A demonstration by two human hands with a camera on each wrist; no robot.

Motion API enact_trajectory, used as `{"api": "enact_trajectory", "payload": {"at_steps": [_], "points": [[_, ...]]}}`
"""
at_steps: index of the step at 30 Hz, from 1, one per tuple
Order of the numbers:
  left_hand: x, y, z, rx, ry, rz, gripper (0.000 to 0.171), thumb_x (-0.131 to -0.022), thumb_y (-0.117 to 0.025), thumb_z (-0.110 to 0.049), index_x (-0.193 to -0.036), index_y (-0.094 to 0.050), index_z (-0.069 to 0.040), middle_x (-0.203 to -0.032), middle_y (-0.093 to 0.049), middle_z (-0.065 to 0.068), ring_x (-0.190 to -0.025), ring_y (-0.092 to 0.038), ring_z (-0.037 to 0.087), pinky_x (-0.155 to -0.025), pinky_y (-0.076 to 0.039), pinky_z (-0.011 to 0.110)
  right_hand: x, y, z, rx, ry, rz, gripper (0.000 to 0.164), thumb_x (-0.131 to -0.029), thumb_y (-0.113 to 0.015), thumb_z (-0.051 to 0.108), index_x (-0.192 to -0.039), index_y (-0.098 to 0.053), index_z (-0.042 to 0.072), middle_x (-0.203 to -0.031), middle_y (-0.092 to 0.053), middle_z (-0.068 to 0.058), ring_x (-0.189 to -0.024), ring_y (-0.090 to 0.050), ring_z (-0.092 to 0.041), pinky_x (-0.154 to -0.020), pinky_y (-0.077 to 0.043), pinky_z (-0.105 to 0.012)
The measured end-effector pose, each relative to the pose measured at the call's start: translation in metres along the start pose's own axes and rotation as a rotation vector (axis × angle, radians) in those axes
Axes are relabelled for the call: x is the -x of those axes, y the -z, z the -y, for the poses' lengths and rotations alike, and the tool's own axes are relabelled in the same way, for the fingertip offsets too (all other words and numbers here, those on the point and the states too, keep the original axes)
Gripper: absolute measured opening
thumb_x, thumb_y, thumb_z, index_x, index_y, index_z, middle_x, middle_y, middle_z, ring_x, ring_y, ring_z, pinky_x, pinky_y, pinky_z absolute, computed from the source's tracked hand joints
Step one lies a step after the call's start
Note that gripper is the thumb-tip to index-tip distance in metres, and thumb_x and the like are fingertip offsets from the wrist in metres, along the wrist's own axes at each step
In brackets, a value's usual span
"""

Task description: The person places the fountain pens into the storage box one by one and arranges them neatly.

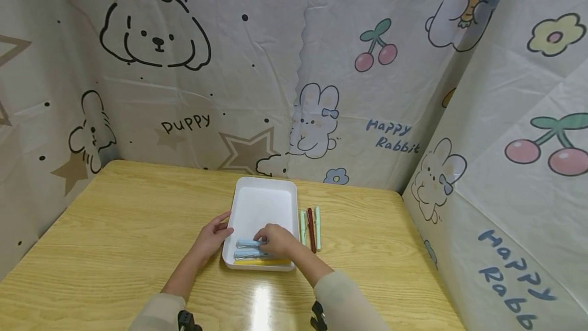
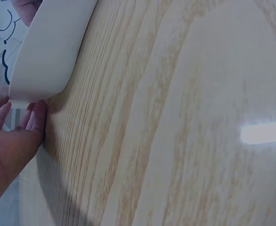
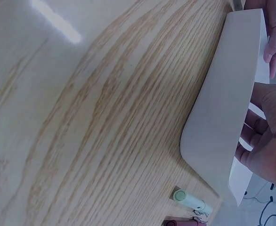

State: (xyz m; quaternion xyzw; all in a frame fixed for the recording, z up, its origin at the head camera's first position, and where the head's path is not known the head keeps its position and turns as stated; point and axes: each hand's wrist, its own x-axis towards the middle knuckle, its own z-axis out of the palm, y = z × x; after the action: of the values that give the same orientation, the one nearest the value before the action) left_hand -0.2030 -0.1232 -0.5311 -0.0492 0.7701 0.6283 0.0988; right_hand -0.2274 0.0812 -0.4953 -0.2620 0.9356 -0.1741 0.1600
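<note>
On the wooden table lies a white tray (image 1: 264,198), long side running away from me. My left hand (image 1: 212,239) holds its left side, thumb at the rim and fingers against the outer wall; the left wrist view shows these fingers at the tray wall (image 2: 53,52). My right hand (image 1: 277,240) reaches inside the tray's near half, fingertips pinching a light blue pen (image 1: 246,243) whose right end they hide. A second light blue pen (image 1: 248,254) and a yellow pen (image 1: 257,262) lie crosswise nearer the tray's front wall. The right wrist view has the pen hidden behind the wall (image 3: 223,99).
Right of the tray, a light green pen (image 1: 302,226), a dark red pen (image 1: 311,229) and another light green pen (image 1: 318,229) lie side by side, close to its wall. A printed curtain (image 1: 257,91) hangs behind the wooden table (image 1: 138,208) and along both sides.
</note>
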Motion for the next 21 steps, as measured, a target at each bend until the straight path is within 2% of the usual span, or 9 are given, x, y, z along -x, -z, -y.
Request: {"api": "enact_trajectory", "payload": {"at_steps": [10, 21], "points": [[0.0003, 0.0002, -0.0015, 0.002, 0.016, 0.003, 0.053, -0.096, -0.052, -0.016, -0.146, -0.033, -0.016, -0.138, -0.042, 0.025, -0.125, -0.045, 0.036, -0.102, -0.042, 0.046, -0.0011, -0.0009, 0.0002, 0.030, 0.036, 0.009, 0.020, -0.084, -0.065, 0.012, -0.102, -0.073, 0.015, -0.088, -0.066, 0.003, -0.076, -0.053, -0.003, -0.069, -0.046, -0.018], [-0.0009, 0.0001, 0.0020, 0.000, 0.011, 0.001, 0.053, -0.096, -0.051, -0.017, -0.145, -0.033, -0.016, -0.137, -0.043, 0.025, -0.124, -0.046, 0.035, -0.102, -0.041, 0.047, 0.0000, -0.0001, 0.0013, 0.015, 0.034, 0.012, 0.019, -0.084, -0.065, 0.012, -0.101, -0.073, 0.015, -0.087, -0.065, 0.003, -0.074, -0.052, -0.002, -0.069, -0.046, -0.017]]}}
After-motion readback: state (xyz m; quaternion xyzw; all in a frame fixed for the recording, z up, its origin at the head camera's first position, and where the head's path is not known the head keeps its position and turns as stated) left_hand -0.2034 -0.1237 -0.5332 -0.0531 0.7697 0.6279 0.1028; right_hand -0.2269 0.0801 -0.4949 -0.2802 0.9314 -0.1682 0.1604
